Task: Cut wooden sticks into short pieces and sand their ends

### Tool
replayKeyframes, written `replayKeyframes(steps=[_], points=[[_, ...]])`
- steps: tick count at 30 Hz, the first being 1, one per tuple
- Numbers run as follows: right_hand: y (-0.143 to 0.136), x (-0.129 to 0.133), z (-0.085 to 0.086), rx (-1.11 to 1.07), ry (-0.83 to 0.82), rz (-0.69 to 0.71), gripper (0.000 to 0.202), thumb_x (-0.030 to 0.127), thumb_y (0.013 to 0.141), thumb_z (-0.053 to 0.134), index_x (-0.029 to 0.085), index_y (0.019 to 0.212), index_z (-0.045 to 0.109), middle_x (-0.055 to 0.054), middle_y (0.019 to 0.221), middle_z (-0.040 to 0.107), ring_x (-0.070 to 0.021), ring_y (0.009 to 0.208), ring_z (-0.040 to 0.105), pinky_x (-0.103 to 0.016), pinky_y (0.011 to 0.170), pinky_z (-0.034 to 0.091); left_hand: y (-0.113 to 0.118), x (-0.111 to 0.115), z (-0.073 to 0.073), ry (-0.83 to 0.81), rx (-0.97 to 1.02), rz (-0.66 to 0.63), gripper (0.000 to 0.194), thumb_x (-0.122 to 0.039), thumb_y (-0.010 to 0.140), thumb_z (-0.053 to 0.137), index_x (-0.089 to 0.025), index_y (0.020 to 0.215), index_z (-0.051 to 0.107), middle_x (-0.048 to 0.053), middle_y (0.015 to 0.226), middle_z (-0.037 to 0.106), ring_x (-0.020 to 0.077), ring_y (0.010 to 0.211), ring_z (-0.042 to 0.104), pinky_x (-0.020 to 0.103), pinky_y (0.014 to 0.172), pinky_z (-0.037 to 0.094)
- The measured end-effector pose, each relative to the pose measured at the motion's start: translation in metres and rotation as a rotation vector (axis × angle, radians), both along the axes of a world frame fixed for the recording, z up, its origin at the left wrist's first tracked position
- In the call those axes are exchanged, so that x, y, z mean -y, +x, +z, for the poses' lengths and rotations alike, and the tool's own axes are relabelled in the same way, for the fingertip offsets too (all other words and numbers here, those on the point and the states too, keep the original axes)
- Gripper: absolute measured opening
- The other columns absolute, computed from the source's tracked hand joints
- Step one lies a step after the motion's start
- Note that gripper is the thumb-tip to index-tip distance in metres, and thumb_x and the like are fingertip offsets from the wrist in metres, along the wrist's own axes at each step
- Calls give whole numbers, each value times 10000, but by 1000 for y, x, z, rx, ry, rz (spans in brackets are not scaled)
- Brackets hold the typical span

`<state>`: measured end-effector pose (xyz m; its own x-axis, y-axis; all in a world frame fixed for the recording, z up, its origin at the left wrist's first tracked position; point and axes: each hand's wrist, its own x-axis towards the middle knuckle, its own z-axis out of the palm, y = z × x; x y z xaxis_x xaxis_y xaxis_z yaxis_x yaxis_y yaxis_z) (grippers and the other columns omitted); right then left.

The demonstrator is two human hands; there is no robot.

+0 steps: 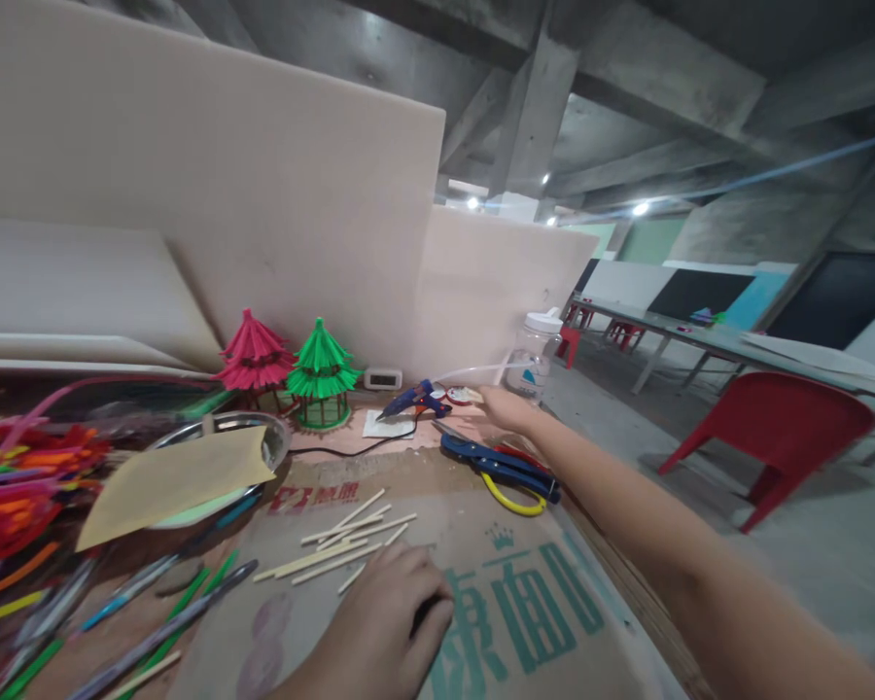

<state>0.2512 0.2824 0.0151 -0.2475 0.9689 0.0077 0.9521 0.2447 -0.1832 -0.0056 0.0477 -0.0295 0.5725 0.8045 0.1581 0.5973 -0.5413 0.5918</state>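
My left hand (390, 622) rests on a printed cardboard sheet (306, 642) with its fingers curled in, and nothing shows in it. Several thin wooden sticks (342, 535) lie loose just beyond its knuckles. Stretched far forward, my right hand (507, 408) has its fingers together at a small red-rimmed round item (463, 395); what they pinch is too small to make out. Left of that hand, a blue glue gun (412, 397) lies with its nozzle over a white paper piece (388, 424). Blue-handled pliers (496, 465) and a yellow-handled tool (514, 498) lie below my right wrist.
Red (255, 355) and green (322, 365) miniature pavilions stand beside a small digital clock (383, 379). A lidded clear jar (534, 355) is behind my right hand. Left are a metal bowl (281, 442) under yellow paper (182, 481), pens and colourful pipe cleaners (29, 476). White boards (298, 214) rise behind.
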Motion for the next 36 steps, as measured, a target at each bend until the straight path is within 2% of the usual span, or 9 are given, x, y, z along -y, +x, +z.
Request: replayKeyframes(steps=[4,7,10,13,16,21,24,28,36], points=[[22,25,5,-502,-118,-31,354,382,979,619,165,1258,604,-91,1229,639,-217,1022,659,-419,861,582,-1,-1,-2,45,30,-2,217,-230,984,472,-216,883,664,57,924,685,233,924,600,363,834,446],[23,58,-1,-854,-214,-1,320,428,996,575,151,1149,617,-47,1009,655,-145,791,639,-310,690,565,0,-1,-1,86,45,4,216,-227,978,480,-215,879,671,58,907,695,233,904,611,359,821,455],[8,96,-10,-1154,-311,56,335,503,983,528,171,959,572,42,691,497,-79,516,415,-209,473,379,1,-1,2,95,97,33,217,-249,969,492,-213,868,682,56,882,707,233,879,631,356,801,476],[-16,135,-16,-1363,-423,106,374,525,838,698,201,899,521,62,667,445,-62,492,302,-198,446,265,2,-1,5,73,260,126,198,-293,954,533,-214,888,702,52,883,721,226,870,662,347,793,508],[-37,171,-18,-1462,-557,142,456,488,741,802,196,984,550,41,724,516,-57,513,324,-202,466,264,1,-1,6,53,387,220,208,-327,966,522,-209,1006,688,59,944,729,215,888,686,339,801,539],[-57,206,-28,-1599,-761,236,474,402,772,808,211,1131,564,45,720,558,-60,505,327,-211,470,226,-1,0,8,85,433,315,218,-358,987,498,-193,1076,609,52,970,687,185,872,662,333,817,541],[-62,214,-34,-1609,-780,306,363,380,793,802,206,1030,590,34,745,570,-61,515,348,-220,482,252,0,0,11,127,410,279,235,-332,962,551,-207,1141,639,41,957,669,180,854,626,324,805,518],[-65,220,-36,-1662,-847,265,274,298,766,806,185,909,602,20,728,564,-78,554,400,-223,505,300,2,0,12,161,360,184,219,-300,945,589,-235,1119,705,56,1021,679,214,983,625,349,883,493],[-61,223,-41,-1765,-1026,115,197,238,871,580,136,1035,621,-22,660,591,-149,564,544,-259,539,439,4,2,10,172,314,153,180,-276,959,589,-209,1096,685,53,1060,707,209,1003,647,350,900,492]])
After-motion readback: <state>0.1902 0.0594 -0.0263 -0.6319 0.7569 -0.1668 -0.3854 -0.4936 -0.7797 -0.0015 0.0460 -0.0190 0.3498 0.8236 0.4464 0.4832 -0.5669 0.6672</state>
